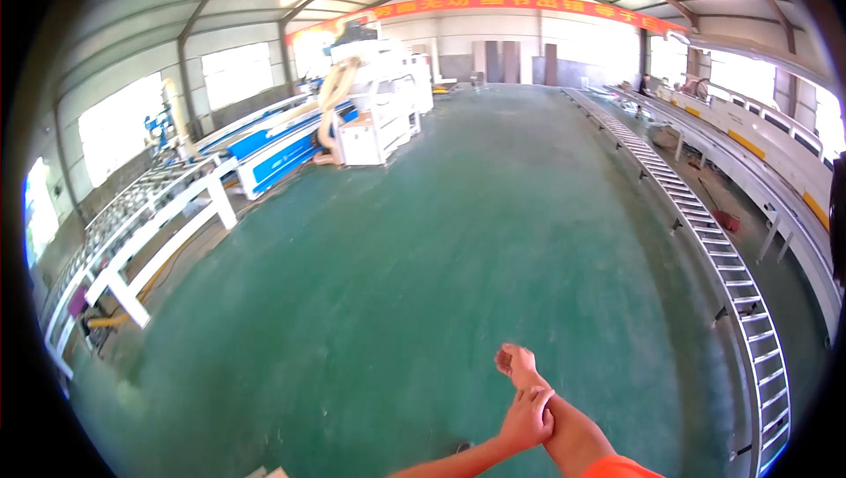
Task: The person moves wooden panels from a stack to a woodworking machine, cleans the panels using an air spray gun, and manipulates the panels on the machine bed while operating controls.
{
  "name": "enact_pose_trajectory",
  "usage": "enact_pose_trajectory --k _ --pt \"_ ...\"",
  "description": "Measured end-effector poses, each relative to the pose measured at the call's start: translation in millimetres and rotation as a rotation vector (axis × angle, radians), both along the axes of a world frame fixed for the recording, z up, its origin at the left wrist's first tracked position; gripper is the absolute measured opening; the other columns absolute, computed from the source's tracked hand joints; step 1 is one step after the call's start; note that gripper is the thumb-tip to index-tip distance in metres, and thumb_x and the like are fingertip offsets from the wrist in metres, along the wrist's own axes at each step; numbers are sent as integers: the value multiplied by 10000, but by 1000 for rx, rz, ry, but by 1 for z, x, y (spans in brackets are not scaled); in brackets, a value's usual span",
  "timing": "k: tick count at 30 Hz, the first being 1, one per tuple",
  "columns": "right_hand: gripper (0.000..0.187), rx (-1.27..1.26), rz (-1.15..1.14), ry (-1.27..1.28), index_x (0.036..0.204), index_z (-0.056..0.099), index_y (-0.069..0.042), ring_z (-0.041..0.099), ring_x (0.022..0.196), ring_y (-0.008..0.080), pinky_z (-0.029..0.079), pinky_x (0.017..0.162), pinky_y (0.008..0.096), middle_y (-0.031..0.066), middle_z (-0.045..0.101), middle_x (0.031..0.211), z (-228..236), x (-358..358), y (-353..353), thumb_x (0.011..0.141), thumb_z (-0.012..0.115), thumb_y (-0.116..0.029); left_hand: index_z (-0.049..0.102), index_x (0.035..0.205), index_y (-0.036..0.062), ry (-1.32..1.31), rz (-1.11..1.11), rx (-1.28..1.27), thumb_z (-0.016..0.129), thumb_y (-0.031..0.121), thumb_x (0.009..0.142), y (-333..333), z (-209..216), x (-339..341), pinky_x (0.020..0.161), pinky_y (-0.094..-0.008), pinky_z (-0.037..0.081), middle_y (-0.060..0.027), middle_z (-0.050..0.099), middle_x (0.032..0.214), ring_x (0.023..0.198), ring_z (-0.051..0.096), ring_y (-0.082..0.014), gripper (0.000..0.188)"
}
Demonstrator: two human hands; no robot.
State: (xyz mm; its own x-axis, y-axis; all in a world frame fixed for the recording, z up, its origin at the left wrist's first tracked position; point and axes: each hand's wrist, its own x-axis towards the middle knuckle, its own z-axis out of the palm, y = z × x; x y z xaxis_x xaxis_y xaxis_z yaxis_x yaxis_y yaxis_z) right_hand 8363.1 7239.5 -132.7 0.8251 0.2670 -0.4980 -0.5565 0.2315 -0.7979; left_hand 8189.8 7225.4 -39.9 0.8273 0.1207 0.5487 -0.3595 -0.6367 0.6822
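Observation:
My left hand is wrapped round my right forearm, a little below the wrist. Beyond it, my right hand is raised over the floor, with its fingers curled in and nothing visible in them. An orange sleeve covers the upper part of my right arm. Both arms come in from the lower edge, right of the middle. Neither hand touches any machine or workpiece.
Green floor stretches ahead. A long roller conveyor runs along the right, beside a long white machine. On the left stand a white-framed roller table, a blue machine bed and a white machine with a hose.

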Motion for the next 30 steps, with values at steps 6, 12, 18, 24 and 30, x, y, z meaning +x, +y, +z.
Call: enact_pose_trajectory --k 6,12,18,24,30 --pt "164 75 -488 313 632 467 -42 455 450 173 363 389 296 73 488 575 -40 231 11 790 508 -58 537 1138 -28 87 -360 -7 543 53 711 67 -4 239 886 -442 449 -198 534 1058 1040 514 -386 435" --pt "165 124 -597 249 608 420 -48 403 446 180 317 380 300 76 412 557 -62 481 96 766 466 -35 532 1129 -27 86 -518 294 555 123 710 160 -41 526 925 -455 411 -199 529 1023 1022 498 -381 446" --pt "179 62 -527 375 590 453 -39 431 435 186 315 370 305 89 468 556 -70 728 250 766 481 -52 581 1081 -1 165 -401 191 556 123 739 283 -25 761 863 -439 426 -180 547 950 905 540 -344 364" --pt "162 34 -310 201 607 502 -18 453 429 182 337 375 311 84 511 560 -6 997 424 760 536 -56 564 1068 -13 -47 -23 340 546 83 743 421 18 1020 816 -412 441 -174 543 895 883 535 -330 340" --pt "135 -58 -433 298 651 513 -15 507 504 204 405 441 312 96 521 590 -19 1254 508 771 540 -70 554 1125 -19 127 -163 168 554 75 737 518 -3 1270 774 -430 481 -180 548 913 913 549 -328 399"
